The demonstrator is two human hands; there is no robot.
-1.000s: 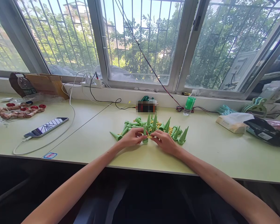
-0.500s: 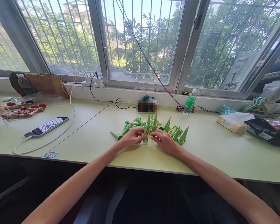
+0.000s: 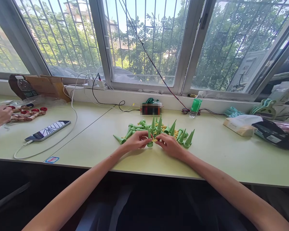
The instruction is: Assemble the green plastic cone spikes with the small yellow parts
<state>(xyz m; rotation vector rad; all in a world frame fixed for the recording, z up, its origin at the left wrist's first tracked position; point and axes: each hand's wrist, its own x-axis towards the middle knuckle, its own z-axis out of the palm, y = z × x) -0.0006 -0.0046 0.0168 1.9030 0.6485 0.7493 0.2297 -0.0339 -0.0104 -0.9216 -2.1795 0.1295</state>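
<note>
My left hand (image 3: 137, 141) is closed on a green plastic spike (image 3: 149, 143), which stands point up with its wide collar low near the table. From the other side, my right hand (image 3: 170, 145) pinches a small yellow plastic piece (image 3: 154, 140) against the spike's side. Just beyond my fingers, several more green spikes (image 3: 159, 125) stand upright or lie in a loose heap. Among them is a pile of small yellow pieces (image 3: 175, 133). Whether the yellow piece sits inside the spike I cannot tell.
At far left, another person's hand (image 3: 1, 115) is over wooden pieces with red balls (image 3: 35, 110). A phone (image 3: 49, 130) lies charging on its white cable. A green-labelled bottle (image 3: 196, 104), a tissue pack (image 3: 239, 125) and a black bag (image 3: 274, 133) are at the right.
The other person's hand has moved further into view at the left, over the wooden pieces. My two hands stay almost in place, with the yellow piece slightly turned between them.
</note>
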